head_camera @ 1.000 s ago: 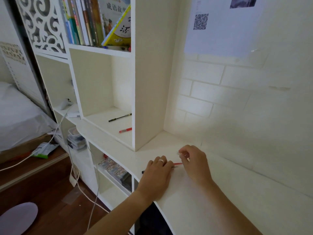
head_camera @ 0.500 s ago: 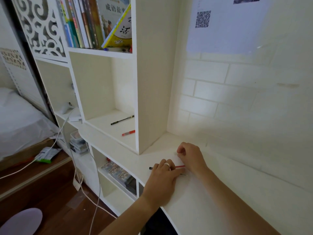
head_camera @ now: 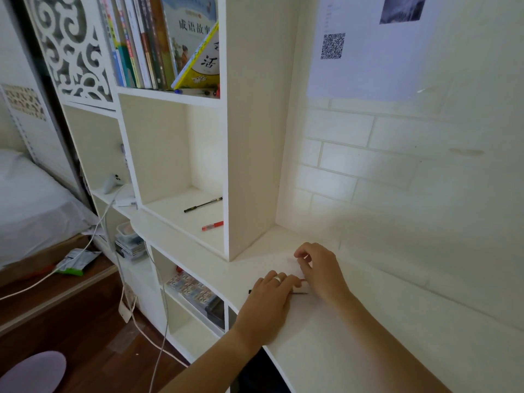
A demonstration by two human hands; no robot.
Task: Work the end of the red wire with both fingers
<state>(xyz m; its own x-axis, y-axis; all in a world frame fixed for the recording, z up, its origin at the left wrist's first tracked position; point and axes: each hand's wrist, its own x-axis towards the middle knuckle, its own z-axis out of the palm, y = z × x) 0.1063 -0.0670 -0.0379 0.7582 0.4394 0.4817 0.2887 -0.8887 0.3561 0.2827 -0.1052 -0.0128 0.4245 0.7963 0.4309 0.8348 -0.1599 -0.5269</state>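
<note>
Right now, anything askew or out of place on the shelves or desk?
Yes. The yellow book leans diagonally across the upright books on the upper shelf. A black pen and a red pen lie loose in the cubby below. Both hands work at a pen on the desk.

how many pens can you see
3: a black pen and a red pen lie in the open shelf cubby, and a third pen sits on the desk under both hands, mostly hidden. More may be hidden.
</note>
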